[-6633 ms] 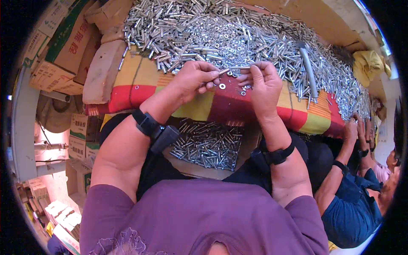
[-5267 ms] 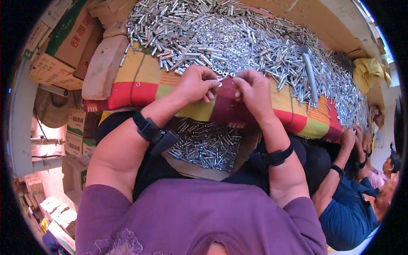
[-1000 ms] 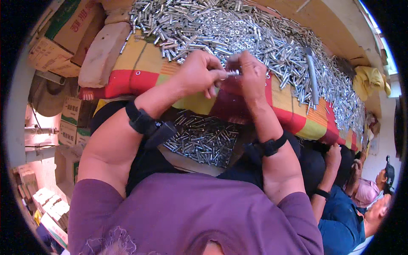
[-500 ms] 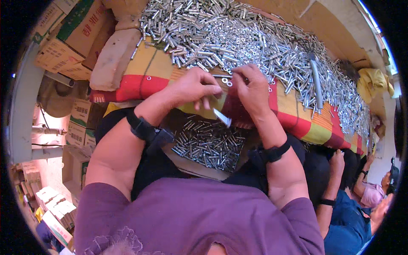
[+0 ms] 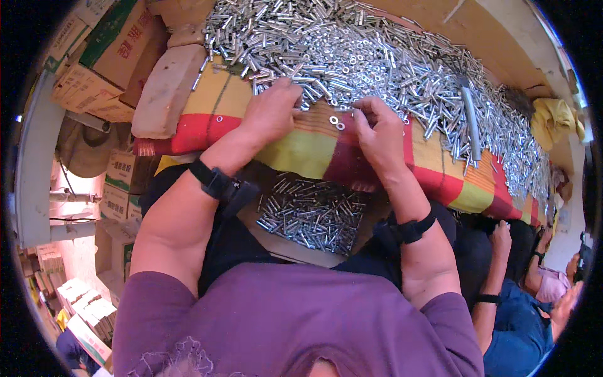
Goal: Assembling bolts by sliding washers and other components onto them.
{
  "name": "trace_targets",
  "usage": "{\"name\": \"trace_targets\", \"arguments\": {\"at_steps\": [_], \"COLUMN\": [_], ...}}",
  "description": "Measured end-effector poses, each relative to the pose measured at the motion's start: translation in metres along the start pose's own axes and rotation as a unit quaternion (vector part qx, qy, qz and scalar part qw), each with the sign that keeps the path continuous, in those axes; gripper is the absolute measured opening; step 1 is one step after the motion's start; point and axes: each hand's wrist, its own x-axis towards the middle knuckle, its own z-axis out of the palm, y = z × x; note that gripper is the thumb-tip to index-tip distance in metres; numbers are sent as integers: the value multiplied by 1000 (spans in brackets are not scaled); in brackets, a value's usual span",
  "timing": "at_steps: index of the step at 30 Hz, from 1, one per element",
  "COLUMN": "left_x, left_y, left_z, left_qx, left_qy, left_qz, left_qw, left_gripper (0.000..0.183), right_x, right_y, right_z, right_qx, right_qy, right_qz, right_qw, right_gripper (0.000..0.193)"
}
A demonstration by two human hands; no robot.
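At the near edge of a heap of loose metal parts [image 5: 326, 53], my left hand [image 5: 271, 114] has its fingers curled in. Whatever lies between them is too small to make out. Opposite it, my right hand [image 5: 382, 131] pinches a thin metal rod that points left and shows only faintly. Two washers [image 5: 336, 123] lie on the checked cloth [image 5: 295, 154] between my hands. Below the cloth's edge, by my lap, a cardboard box [image 5: 267, 234] holds many metal bolts [image 5: 314, 217].
A pale block [image 5: 168, 91] and cardboard cartons [image 5: 119, 56] stand at the left. A grey bar [image 5: 470, 122] lies on the heap at the right, with a yellow cloth [image 5: 556, 122] beyond. Co-workers [image 5: 518, 323] sit at my right.
The shiny piece that was in the air over the box is no longer seen there. My left hand has moved left and away from me to the heap; my right hand has shifted slightly right.
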Motion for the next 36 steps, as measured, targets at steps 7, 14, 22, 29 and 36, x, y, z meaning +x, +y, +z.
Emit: {"name": "trace_targets", "arguments": {"at_steps": [7,14,22,29,36], "left_x": [6,7,11,1,-3], "left_y": [24,44,49,49,12], "left_z": [4,0,2,14,6], "left_qx": [-458,-621,-652,-742,-721], "left_qy": [-170,-206,-231,-182,-122], "left_qz": [-158,-231,-225,-282,-266], "left_qw": [858,720,686,580,628], "left_gripper": [13,14,14,15,17], "right_x": [-13,-12,-8,-18,5], "right_y": [-19,-17,-15,-20,-7], "right_z": [-6,-13,-21,-5,-34], "right_qx": [260,296,337,204,-196], "right_qy": [76,48,59,-75,31], "right_qz": [34,72,99,100,-20], "right_qw": [962,951,934,971,980], "right_gripper": [3,4,6,14,30]}}
